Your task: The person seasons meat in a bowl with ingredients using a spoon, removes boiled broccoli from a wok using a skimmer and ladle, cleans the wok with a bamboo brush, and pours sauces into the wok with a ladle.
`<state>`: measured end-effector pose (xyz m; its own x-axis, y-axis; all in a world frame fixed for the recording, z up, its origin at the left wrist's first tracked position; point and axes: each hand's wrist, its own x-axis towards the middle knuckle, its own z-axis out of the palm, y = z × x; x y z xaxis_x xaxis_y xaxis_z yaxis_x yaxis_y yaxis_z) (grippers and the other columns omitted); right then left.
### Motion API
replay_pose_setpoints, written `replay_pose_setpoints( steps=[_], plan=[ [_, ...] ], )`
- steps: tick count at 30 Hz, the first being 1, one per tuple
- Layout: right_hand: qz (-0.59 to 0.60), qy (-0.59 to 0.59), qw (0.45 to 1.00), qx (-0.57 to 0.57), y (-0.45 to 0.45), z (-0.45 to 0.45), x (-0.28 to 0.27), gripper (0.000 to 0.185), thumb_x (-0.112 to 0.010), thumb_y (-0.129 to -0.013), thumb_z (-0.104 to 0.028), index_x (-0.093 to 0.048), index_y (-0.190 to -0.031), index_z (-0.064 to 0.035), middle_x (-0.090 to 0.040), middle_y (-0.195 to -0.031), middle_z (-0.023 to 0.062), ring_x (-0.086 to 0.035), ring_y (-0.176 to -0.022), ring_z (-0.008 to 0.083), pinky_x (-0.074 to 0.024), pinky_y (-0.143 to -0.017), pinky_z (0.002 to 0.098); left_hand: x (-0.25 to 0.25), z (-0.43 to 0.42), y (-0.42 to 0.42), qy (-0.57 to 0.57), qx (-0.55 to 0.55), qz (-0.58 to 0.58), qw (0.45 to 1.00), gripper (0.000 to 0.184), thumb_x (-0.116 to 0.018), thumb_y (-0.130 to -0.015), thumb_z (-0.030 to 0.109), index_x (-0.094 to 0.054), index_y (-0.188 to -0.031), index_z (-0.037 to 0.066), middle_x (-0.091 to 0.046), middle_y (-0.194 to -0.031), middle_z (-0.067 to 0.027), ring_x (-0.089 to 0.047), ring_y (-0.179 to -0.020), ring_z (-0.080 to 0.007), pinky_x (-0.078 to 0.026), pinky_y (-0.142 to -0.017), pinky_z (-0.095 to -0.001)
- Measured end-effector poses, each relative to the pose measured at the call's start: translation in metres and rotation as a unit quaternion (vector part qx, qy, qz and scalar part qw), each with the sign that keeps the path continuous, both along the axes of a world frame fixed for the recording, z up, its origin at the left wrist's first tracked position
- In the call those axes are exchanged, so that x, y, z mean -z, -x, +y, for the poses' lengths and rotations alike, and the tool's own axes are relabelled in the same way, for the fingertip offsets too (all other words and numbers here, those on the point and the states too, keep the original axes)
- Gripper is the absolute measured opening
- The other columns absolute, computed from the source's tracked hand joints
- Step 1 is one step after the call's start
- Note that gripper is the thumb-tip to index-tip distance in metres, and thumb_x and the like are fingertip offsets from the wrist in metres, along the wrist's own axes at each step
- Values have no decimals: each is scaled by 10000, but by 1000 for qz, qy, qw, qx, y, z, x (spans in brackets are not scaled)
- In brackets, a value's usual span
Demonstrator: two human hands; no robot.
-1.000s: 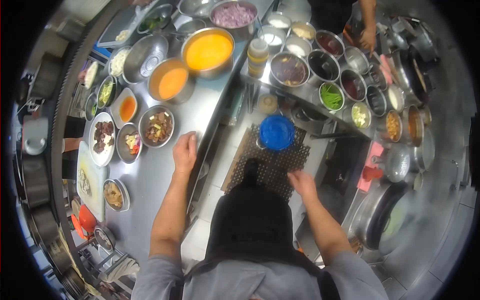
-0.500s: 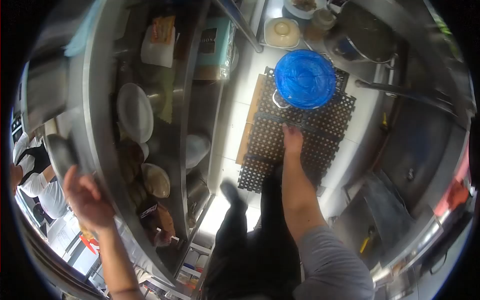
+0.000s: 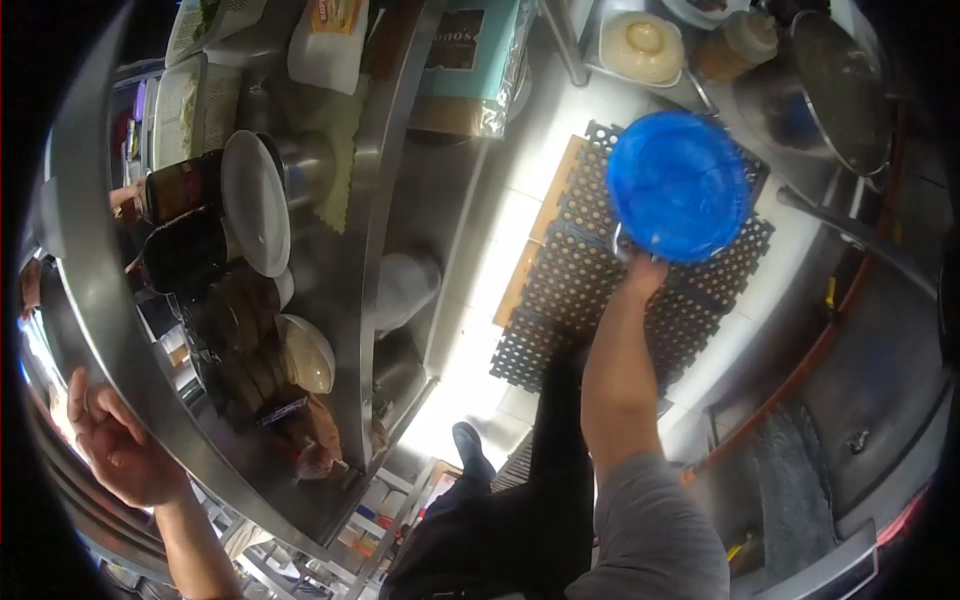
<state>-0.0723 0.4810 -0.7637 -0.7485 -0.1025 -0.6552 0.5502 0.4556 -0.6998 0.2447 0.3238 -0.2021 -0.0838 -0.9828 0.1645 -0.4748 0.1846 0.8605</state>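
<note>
Over the black rubber mat (image 3: 560,285), the blue-lined bucket (image 3: 680,185) looks light, best held by its rim, where the right hand's (image 3: 648,275) fingers are hidden, and left of the mat the left hand (image 3: 125,450) is half-open, empty.

Right hand (image 3: 648,272) at blue-lined bucket (image 3: 680,187), left hand (image 3: 125,445) by steel counter (image 3: 150,385)

Restaurant kitchen, steel shelving (image 3: 365,170), rubber mats (image 3: 560,270)

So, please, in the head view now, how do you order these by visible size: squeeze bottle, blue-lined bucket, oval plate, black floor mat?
1. Black floor mat, though partly covered
2. Blue-lined bucket
3. Oval plate
4. Squeeze bottle
</note>
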Motion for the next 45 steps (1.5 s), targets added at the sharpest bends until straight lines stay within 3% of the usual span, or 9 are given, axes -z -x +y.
replay_pose_setpoints(
  steps=[4, 7, 9, 14, 29, 34, 37, 41, 45],
  plan=[
    [-44, 119, 991, 48, -8, 57, -87, 203, -487, -913, -36, -547, -1095, 31, -594, -936, 106, -608, -813, 195, -536, -675, 345, 3, 1, 5, 8, -68, 31, 997, 500, -351, -965, 331, -414, -1304, -31, -349, -637, -9, -336, -543, -83, -369, -565, -208],
    [-99, 106, 989, 9, -16, 100, -119, 228, -484, -908, -20, -544, -1122, 34, -590, -970, 103, -608, -825, 177, -552, -659, 321, 5, 1, 5, -4, -64, 1, 998, 630, -435, -915, 504, -437, -1263, -21, -384, -618, -17, -328, -530, -78, -291, -527, -210],
    [-118, 30, 985, -125, -26, 106, -163, 262, -485, -896, 9, -531, -1152, 46, -584, -979, 102, -609, -833, 173, -572, -654, 304, 5, 1, 10, 0, -74, -17, 997, 649, -464, -895, 522, -445, -1243, -26, -421, -621, -32, -348, -527, -80, -267, -516, -210],
    [-151, 42, 966, -206, -56, 88, -218, 277, -480, -882, 38, -546, -1150, 59, -583, -981, 103, -615, -821, 174, -589, -675, 303, 2, -1, 20, 7, -59, -70, 996, 576, -450, -909, 461, -478, -1205, -32, -417, -612, -15, -338, -533, -81, -263, -541, -222],
    [-200, 166, 945, -199, -131, 1, -151, 55, -511, -891, -5, -557, -907, 20, -620, -915, 99, -643, -721, 187, -560, -609, 280, 3, 0, 16, 15, -49, -68, 996, 604, -454, -914, 486, -447, -1236, -25, -433, -638, -32, -339, -502, -67, -265, -492, -203],
    [-235, 158, 944, -168, -120, 18, -190, 230, -498, -833, 64, -591, -1043, 53, -594, -904, 86, -623, -750, 162, -570, -627, 263, 2, -2, 15, 16, -52, -76, 996, 586, -451, -921, 478, -445, -1239, -14, -433, -641, -30, -342, -497, -67, -278, -491, -198],
    [-220, 145, 946, -187, -120, 19, -200, 123, -493, -811, 52, -582, -881, 4, -603, -896, 70, -610, -733, 146, -524, -618, 240, 2, -3, 16, 14, -41, -84, 996, 580, -451, -923, 474, -446, -1235, -14, -429, -638, -27, -338, -495, -65, -278, -491, -200],
    [-260, 176, 940, -131, -139, 6, -157, 150, -494, -811, 47, -584, -925, 8, -607, -905, 87, -608, -761, 149, -531, -629, 259, 3, -2, 19, 19, -35, -84, 996, 567, -447, -928, 465, -447, -1231, -14, -422, -632, -22, -335, -495, -62, -277, -491, -197],
    [-297, 233, 920, -105, -179, -17, -128, 320, -499, -834, -8, -540, -1150, 25, -628, -953, 104, -610, -818, 193, -513, -717, 296, 3, -2, 21, 18, -49, -82, 995, 552, -442, -935, 452, -450, -1226, -16, -414, -625, -19, -330, -492, -60, -273, -490, -196]
  ],
)
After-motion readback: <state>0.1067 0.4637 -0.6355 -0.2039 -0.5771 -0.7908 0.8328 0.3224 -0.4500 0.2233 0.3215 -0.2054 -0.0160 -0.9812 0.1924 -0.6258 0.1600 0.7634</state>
